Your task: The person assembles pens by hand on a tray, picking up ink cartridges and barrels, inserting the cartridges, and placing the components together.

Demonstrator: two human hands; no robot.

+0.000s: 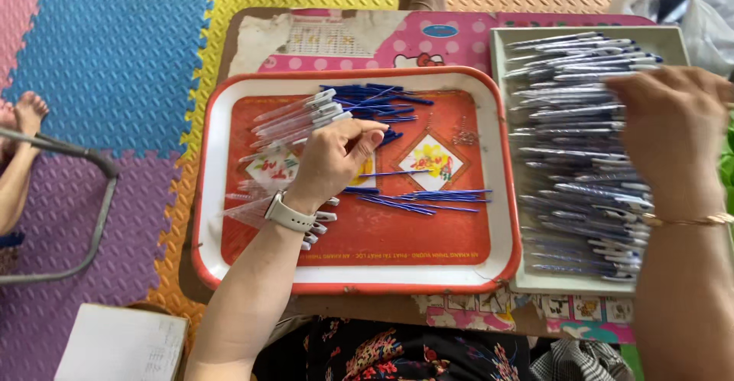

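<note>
So the left hand (332,155) is curled over the middle of a red tray with a white rim (229,90), fingers pinched together around what looks like a thin blue refill, though it's too small to be sure. There's a white smartwatch (289,214) on that wrist. Just past the fingertips sits a bunch of clear pen barrels (298,117), next to a heap of blue ink refills (375,98). More loose refills (428,200) lie lower on the tray, and a second batch of clear barrels (252,211) sits under the wrist.

The right hand (673,129) is over a pale box (505,37) packed with finished blue-and-white pens (569,129). It's blurry, fingers bent down onto the pens, and I can't tell if it's actually gripping one. Gold bracelet (688,219) on that wrist.

Everything sits on a low pink surface (459,37) above colourful foam floor mats (107,52).
</note>
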